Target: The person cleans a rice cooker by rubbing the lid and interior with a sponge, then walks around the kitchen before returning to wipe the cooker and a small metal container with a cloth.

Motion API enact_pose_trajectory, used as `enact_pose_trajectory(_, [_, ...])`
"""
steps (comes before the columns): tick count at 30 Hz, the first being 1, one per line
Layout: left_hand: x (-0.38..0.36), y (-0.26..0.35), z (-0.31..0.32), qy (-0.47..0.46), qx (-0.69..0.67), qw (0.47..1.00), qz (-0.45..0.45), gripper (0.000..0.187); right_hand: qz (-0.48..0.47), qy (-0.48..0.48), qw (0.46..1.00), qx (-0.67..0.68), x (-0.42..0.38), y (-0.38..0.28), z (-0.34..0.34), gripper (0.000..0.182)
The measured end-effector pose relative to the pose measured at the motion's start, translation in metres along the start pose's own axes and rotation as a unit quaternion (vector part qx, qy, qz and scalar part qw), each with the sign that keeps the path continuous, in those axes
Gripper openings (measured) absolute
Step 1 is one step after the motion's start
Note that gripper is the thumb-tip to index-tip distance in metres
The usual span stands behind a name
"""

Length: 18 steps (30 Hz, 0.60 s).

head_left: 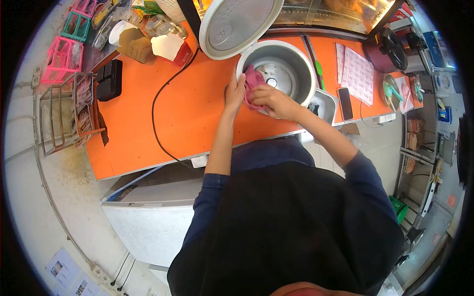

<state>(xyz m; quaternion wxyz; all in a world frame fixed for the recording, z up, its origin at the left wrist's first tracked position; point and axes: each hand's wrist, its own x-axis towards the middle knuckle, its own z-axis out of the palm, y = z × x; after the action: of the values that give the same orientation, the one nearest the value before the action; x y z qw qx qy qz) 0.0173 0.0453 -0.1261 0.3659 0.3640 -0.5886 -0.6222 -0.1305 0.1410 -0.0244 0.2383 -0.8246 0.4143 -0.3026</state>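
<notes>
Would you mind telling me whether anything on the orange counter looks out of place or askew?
Nothing looks spilled or damaged. The rice cooker stands lid-up while both hands, left hand and right hand, press a pink cloth at its rim. Only the black cord trails loosely across the counter.

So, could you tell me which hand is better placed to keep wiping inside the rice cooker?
Probably the right hand: it already holds the pink cloth at the rice cooker rim, while the left hand only steadies the edge.

We count one open rice cooker (279,74), one pink cloth (253,81), one phone (345,103), three pink and teal baskets (63,59), one black cable (158,108).
</notes>
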Motion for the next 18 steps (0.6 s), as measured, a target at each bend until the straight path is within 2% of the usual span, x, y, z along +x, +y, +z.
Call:
enact_pose_trajectory(1, [0.0,-0.003,0.002,0.0,-0.003,1.0,-0.001,0.058,0.002,-0.003,1.0,-0.001,-0.01,-0.004,-0.006,0.023])
enact_pose_trajectory(3, [-0.001,0.004,0.004,0.034,0.113,0.993,0.027,0.056,0.011,-0.086,0.996,-0.013,-0.032,-0.01,-0.021,0.024])
enact_pose_trajectory(4, [-0.001,0.006,0.002,0.032,0.111,0.993,0.027,0.056,0.014,-0.086,0.996,-0.014,-0.042,-0.011,-0.03,0.024])
enact_pose_trajectory(6, [0.001,0.008,-0.001,0.016,0.145,0.988,0.044,0.054,0.02,-0.173,0.982,-0.07,-0.063,-0.011,-0.05,0.024])
enact_pose_trajectory(9, [-0.001,0.015,0.0,0.014,0.144,0.989,0.026,0.052,0.045,-0.223,0.968,-0.103,-0.088,0.002,-0.085,0.025])
enact_pose_trajectory(10, [-0.002,0.016,0.0,0.013,0.143,0.989,0.026,0.052,0.028,-0.221,0.972,-0.075,-0.093,0.012,-0.095,0.029])
enact_pose_trajectory(13, [-0.002,0.013,0.003,0.009,0.146,0.987,0.072,0.051,0.0,-0.242,0.968,-0.065,-0.091,0.036,-0.109,0.034])
enact_pose_trajectory(14, [-0.004,0.013,0.004,0.017,0.152,0.986,0.072,0.05,0.064,-0.168,0.983,-0.022,-0.082,0.037,-0.114,0.026])
enact_pose_trajectory(15, [-0.003,0.013,0.006,0.026,0.158,0.984,0.073,0.05,0.065,-0.168,0.983,-0.027,-0.079,0.035,-0.119,0.026])
enact_pose_trajectory(16, [-0.002,0.013,0.007,0.027,0.155,0.985,0.075,0.05,0.194,0.013,0.977,0.089,-0.076,0.032,-0.126,0.024])
enact_pose_trajectory(17, [-0.003,0.016,0.007,0.029,0.143,0.987,0.072,0.049,0.311,0.193,0.909,0.2,-0.071,0.026,-0.136,0.023])
enact_pose_trajectory(18, [-0.005,0.018,0.009,0.029,0.13,0.989,0.066,0.048,0.312,0.191,0.909,0.198,-0.069,0.02,-0.149,0.023])
